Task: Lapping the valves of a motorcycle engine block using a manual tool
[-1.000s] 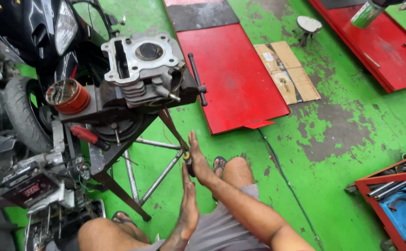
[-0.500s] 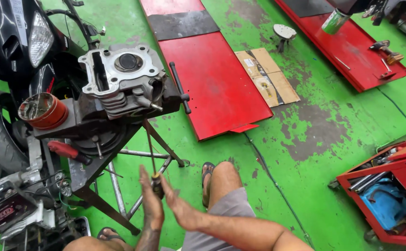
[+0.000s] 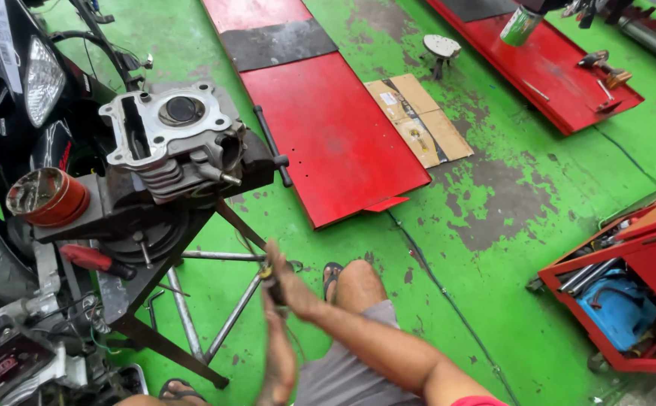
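Green workshop floor [image 3: 493,248] spreads under me. My left hand [image 3: 277,361] and right hand [image 3: 292,289] press flat together around a thin tool [image 3: 266,272], palms closed on it. Just beyond them stands the metal stand [image 3: 155,248] carrying the engine cylinder [image 3: 170,135]; farther off lies a red ramp [image 3: 328,135].

Clearance around stand
Green floor [image 3: 493,248] open to the right; engine cylinder [image 3: 170,139] and stand legs [image 3: 193,316] block left; red ramp [image 3: 328,135] ahead.
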